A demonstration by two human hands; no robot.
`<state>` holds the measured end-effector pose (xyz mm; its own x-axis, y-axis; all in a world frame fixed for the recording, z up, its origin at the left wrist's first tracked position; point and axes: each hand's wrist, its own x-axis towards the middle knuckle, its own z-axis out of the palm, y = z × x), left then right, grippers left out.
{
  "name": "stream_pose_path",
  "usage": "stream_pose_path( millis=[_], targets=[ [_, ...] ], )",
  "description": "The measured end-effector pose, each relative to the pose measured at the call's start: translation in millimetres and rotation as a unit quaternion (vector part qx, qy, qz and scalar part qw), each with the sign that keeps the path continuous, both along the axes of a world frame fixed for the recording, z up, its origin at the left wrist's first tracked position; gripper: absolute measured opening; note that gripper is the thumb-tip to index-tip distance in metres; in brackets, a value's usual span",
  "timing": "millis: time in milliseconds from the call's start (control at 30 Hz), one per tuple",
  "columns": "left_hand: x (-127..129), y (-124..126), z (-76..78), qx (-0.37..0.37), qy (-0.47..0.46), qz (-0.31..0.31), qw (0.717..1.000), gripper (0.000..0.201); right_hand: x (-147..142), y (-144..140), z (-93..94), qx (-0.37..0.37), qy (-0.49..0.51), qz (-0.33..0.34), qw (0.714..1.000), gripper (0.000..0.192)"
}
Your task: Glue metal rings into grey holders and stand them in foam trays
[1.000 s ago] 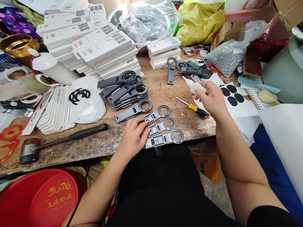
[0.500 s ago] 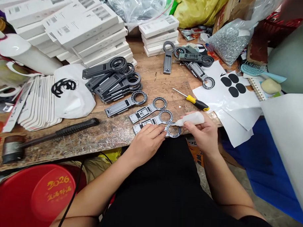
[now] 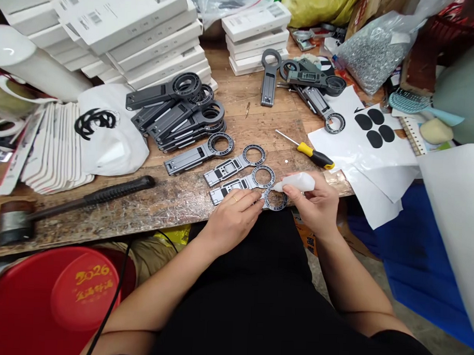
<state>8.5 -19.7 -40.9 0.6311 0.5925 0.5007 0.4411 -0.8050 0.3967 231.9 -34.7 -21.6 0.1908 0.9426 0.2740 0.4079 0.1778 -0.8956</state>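
Observation:
Pinched in my right hand (image 3: 317, 207) is a small white squeeze bottle (image 3: 302, 183), lying nearly level with its nozzle pointing left. The tip is at the upper left of the ring of a grey ring-ended part (image 3: 285, 202) at the table edge. My left hand (image 3: 235, 221) lies over this part's body, fingers together, keeping it down and hiding most of it. Just behind are two similar flat grey parts, a nearer one (image 3: 249, 182) partly under my fingers and a farther one (image 3: 233, 168). Whether liquid leaves the nozzle is too small to tell.
Left of these parts lie a thicker grey ring-ended piece (image 3: 187, 160) and a pile of them (image 3: 177, 113). A hammer (image 3: 84, 203) rests along the left edge. A yellow-black screwdriver (image 3: 315, 155) lies behind my right hand. White boxes (image 3: 122, 18) are stacked at the back left.
The bottle's nozzle has shifted slightly along the ring's upper left, and the bottle sits a little flatter. My left hand stays on the part. The whole view has tilted slightly.

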Motion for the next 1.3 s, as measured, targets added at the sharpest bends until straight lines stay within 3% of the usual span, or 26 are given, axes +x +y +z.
stream_pose_path(
  millis=[433,633,833,1033,1300],
  targets=[
    [1,0,-4.4,0.005,-0.004,0.012,1.000,0.017,-2,5,7.6,0.013,-0.032,0.011,0.999,0.018],
    [1,0,-4.5,0.004,-0.003,0.016,1.000,0.016,-1,15,5.5,-0.041,0.035,0.014,0.998,0.033],
    [0,0,-5.2,0.002,-0.009,0.016,1.000,0.016,0,14,2.5,-0.048,0.073,0.005,0.996,0.030],
    [0,0,-6.5,-0.006,-0.008,0.013,1.000,0.016,-1,12,2.3,-0.040,0.012,0.007,0.999,0.025],
    [0,0,-6.8,0.012,-0.014,0.013,1.000,0.015,-4,9,15.2,0.005,-0.072,0.014,0.997,0.020]
  ],
)
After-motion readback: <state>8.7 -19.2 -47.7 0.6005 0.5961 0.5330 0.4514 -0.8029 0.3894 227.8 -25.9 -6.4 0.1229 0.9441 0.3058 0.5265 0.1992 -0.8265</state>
